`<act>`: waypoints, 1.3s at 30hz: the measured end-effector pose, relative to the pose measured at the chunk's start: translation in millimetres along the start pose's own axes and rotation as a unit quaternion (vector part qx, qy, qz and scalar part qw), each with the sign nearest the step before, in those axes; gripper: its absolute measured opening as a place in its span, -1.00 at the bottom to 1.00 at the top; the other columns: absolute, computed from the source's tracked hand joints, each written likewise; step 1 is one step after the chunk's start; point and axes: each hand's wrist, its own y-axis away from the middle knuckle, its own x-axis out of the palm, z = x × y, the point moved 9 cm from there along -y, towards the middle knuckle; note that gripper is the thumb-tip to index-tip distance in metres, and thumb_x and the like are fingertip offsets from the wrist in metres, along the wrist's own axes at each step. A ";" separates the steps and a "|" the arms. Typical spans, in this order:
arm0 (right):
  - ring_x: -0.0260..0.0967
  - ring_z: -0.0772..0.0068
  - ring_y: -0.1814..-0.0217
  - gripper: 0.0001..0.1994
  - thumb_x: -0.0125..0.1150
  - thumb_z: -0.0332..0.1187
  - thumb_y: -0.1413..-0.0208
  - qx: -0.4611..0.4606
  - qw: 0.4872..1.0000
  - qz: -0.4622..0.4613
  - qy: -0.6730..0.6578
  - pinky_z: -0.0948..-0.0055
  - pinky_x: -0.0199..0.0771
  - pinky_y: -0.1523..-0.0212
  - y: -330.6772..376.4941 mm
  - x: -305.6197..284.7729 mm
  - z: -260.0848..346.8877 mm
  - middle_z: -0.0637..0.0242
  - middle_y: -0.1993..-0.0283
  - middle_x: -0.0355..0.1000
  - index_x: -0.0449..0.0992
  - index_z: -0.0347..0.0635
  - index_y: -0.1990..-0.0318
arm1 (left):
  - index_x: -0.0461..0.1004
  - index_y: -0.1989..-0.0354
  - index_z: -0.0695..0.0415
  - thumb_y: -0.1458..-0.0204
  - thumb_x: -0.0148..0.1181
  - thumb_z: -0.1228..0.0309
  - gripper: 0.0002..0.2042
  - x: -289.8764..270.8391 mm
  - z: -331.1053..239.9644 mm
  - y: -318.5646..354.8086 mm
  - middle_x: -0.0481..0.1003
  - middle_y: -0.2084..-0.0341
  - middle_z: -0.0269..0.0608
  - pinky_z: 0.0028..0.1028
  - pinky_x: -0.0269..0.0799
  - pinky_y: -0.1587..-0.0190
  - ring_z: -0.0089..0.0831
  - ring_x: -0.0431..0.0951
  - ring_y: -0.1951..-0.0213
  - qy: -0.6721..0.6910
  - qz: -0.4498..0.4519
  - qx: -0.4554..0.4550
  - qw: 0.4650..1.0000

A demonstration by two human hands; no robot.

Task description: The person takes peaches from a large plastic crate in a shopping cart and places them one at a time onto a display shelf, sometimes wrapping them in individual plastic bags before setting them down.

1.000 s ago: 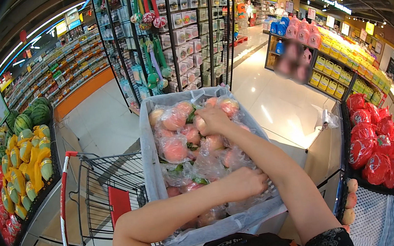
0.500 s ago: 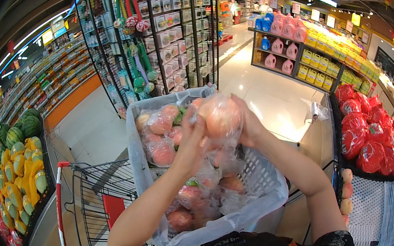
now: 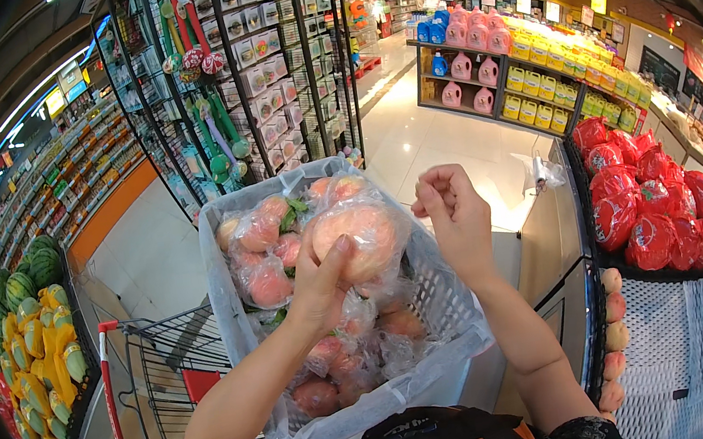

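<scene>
My left hand holds up a clear plastic bag of peaches over a grey plastic crate. The crate is lined with clear film and filled with several more bagged peaches. My right hand hovers just right of the held bag, fingers curled and pinched together, seemingly on the bag's thin film, though the grip is hard to make out. The crate rests on a shopping cart in front of me.
A red-handled cart sits at lower left beside a bin of melons and yellow fruit. Red-wrapped fruit and loose peaches fill a display at right. Tall wire shelves stand ahead, with an open tiled aisle beyond.
Both hands reached into the crate, then lifted one bag of peaches. Now my right hand has come off the bag's side and my left hand supports it.
</scene>
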 end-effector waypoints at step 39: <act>0.07 0.63 0.54 -0.77 0.24 -0.42 0.11 0.019 0.961 0.261 0.090 0.59 0.14 0.53 38.4 30.1 -6.2 0.38 0.59 0.16 0.24 -0.21 0.50 | 0.27 0.03 0.07 -0.06 0.03 0.12 -0.62 -16.0 17.6 6.9 0.42 0.34 -0.30 -0.55 0.36 0.57 -0.55 0.45 0.48 -0.177 -0.094 -0.117 0.973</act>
